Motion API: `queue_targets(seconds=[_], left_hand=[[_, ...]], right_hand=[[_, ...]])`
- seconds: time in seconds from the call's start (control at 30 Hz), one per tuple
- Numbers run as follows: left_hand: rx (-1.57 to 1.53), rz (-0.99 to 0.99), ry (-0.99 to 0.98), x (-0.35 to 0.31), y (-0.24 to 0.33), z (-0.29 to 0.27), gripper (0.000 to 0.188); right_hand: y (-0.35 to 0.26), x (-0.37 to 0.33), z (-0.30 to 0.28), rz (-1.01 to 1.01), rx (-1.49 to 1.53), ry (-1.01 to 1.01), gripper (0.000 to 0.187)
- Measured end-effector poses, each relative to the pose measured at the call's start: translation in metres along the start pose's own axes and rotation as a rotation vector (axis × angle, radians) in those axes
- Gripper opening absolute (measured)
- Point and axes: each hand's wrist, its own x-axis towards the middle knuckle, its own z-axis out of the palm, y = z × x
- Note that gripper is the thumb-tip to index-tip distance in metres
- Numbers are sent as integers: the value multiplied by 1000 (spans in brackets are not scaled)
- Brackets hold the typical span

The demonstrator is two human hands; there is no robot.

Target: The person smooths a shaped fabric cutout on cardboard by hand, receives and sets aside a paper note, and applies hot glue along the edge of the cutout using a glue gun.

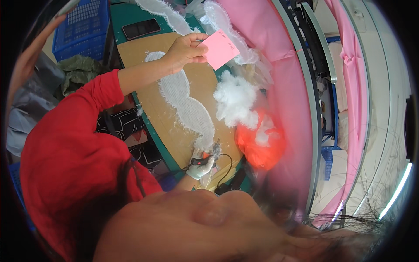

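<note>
My left hand (187,53), bare below a red sleeve, pinches a square pink paper note (220,49) above the table. A white, fuzzy-edged strip with scalloped sides (181,98) lies on a brown board (131,50). By the strip's near end, my right hand (201,165) wears a whitish glove and its fingers are curled. A black band or device (200,161) with a cable lies across it. A small grey pointed thing (217,149) sits at its fingertips; whether the hand grips it is unclear.
White fluffy filling (236,97) lies beside an orange-red plastic bag (260,142). A phone (141,29) rests on the green tabletop (124,15). A blue crate (81,30) stands at upper left. Pink cloth (290,100) borders the table on the right.
</note>
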Motion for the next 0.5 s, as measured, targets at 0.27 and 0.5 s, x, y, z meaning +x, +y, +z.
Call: queue_targets(seconds=[0.27, 0.5], left_hand=[[-29, 1, 19, -1, 0, -1, 51], [-24, -4, 17, -1, -3, 0, 52]], right_hand=[[6, 8, -18, -13, -9, 7, 37], [-1, -23, 45, -148, -319, 141, 52]])
